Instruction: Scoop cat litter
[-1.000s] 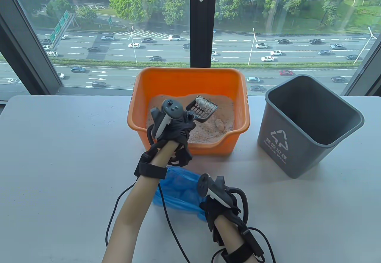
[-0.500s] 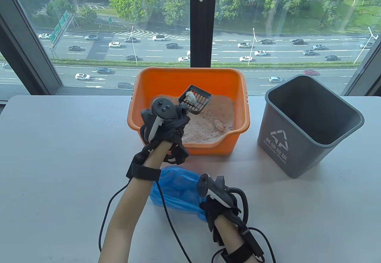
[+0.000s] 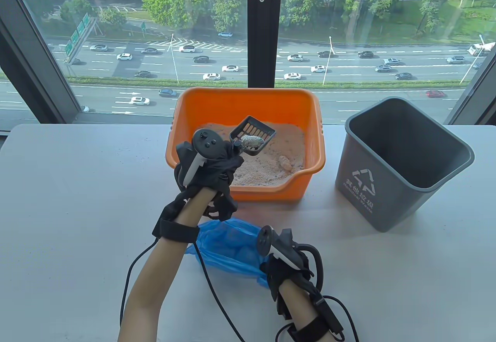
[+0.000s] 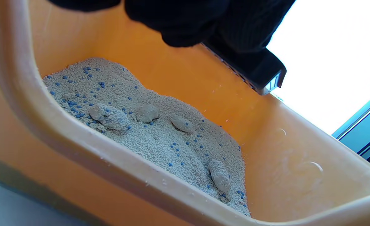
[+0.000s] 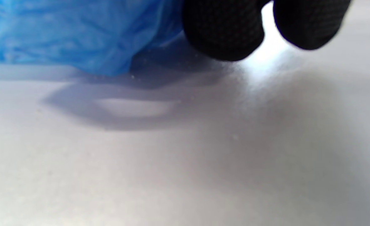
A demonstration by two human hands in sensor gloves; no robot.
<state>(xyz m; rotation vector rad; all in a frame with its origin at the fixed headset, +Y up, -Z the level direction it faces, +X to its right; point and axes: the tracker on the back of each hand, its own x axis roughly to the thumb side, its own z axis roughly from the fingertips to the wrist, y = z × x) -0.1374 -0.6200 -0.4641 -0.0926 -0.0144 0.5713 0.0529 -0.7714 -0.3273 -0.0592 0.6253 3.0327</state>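
Note:
An orange litter box (image 3: 314,152) stands at the table's back middle, holding pale litter (image 3: 279,148) with several clumps (image 4: 109,116). My left hand (image 3: 217,162) grips the handle of a dark slotted scoop (image 3: 254,133) and holds it above the litter at the box's left side. A grey clump (image 3: 251,140) lies in the scoop. The scoop's underside (image 4: 254,67) shows in the left wrist view. My right hand (image 3: 285,268) rests on the table, at the edge of a blue plastic bag (image 3: 228,247); its fingertips (image 5: 224,34) hang just above the table.
A grey waste bin (image 3: 399,164) stands open to the right of the litter box. Black cables trail from both wrists to the table's front edge. A window runs behind the table.
My left hand has drawn the scoop back and to the left, with the clump sliding toward the handle end. The blue bag has shifted slightly left. The right hand has not moved.

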